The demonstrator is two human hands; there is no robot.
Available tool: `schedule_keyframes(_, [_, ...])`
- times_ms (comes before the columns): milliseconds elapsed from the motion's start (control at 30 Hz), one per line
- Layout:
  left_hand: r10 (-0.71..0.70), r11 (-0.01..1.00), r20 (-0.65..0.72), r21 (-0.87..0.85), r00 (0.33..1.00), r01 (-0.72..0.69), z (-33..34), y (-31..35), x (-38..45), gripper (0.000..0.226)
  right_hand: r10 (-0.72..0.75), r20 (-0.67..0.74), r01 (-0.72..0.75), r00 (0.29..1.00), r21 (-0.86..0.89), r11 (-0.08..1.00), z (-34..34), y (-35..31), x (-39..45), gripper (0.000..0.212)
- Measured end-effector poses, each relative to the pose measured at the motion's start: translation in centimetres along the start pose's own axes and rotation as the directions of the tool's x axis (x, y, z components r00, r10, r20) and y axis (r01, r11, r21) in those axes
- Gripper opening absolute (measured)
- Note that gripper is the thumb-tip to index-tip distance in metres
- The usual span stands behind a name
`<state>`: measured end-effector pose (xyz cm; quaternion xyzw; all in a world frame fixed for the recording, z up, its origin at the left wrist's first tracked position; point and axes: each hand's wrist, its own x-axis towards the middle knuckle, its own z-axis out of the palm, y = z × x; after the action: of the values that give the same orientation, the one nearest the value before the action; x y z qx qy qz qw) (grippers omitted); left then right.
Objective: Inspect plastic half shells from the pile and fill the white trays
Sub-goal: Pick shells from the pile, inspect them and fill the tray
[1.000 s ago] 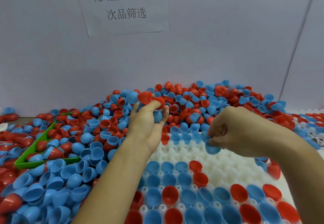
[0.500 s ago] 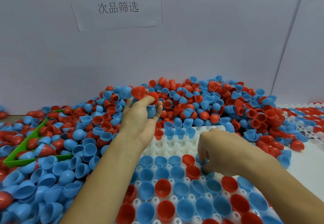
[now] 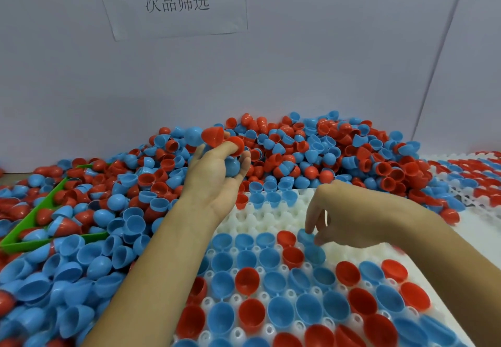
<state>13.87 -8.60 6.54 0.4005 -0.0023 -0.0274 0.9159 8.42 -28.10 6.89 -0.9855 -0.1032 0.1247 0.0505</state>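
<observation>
Shells fill my left hand [image 3: 217, 175]: its curled fingers cup several red and blue shells [image 3: 230, 166] over the pile [image 3: 311, 151], just behind the white tray [image 3: 271, 216]. My right hand [image 3: 341, 216] hovers over that tray, thumb and fingertips pinching 1 blue shell [image 3: 305, 236] beside the tray's red ones.
</observation>
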Motion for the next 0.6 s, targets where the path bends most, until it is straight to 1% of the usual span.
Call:
schedule_keyframes(100, [-0.005, 1.000, 0.002, 0.012, 1.000, 0.005, 0.1, -0.1, 0.0, 0.014, -0.023, 0.002, 0.023, 1.000, 0.014, 1.000, 0.4, 0.2, 0.1, 0.021])
schedule_keyframes(167, [-0.003, 1.000, 0.001, 0.013, 1.000, 0.003, 0.2, -0.1, -0.1, 0.016, -0.029, 0.028, 0.029, 0.999, -0.001, 1.000, 1.0, 0.0, 0.2, 0.023])
schedule_keyframes(233, [-0.003, 1.000, -0.001, 0.017, 1.000, 0.003, 0.2, -0.1, 0.0, 0.017, -0.032, 0.021, 0.031, 0.999, 0.017, 0.999, 1.2, 0.1, 0.2, 0.025])
schedule_keyframes(367, [0.006, 0.999, -0.016, 0.038, 1.000, -0.005, 0.1, -0.2, 0.2, 0.014, -0.045, -0.097, 0.056, 0.994, 0.114, 0.992, -0.8, 1.0, -1.5, 0.020])
schedule_keyframes(467, [0.006, 0.998, -0.014, 0.059, 1.000, -0.005, 0.1, -0.3, 0.3, 0.012, -0.049, -0.156, 0.072, 0.987, 0.149, 0.986, -2.5, 2.2, -4.0, 0.009])
schedule_keyframes(533, [0.003, 0.997, -0.007, 0.077, 1.000, -0.003, 0.2, -0.4, 0.2, 0.012, -0.026, -0.121, 0.048, 0.992, 0.188, 0.981, -3.1, 3.4, -6.3, 0.005])
schedule_keyframes(600, [0.001, 0.997, 0.000, 0.075, 1.000, -0.001, 0.3, -0.5, 0.0, 0.013, 0.020, -0.009, -0.018, 1.000, 0.199, 0.980, -2.8, 4.4, -8.5, 0.009])
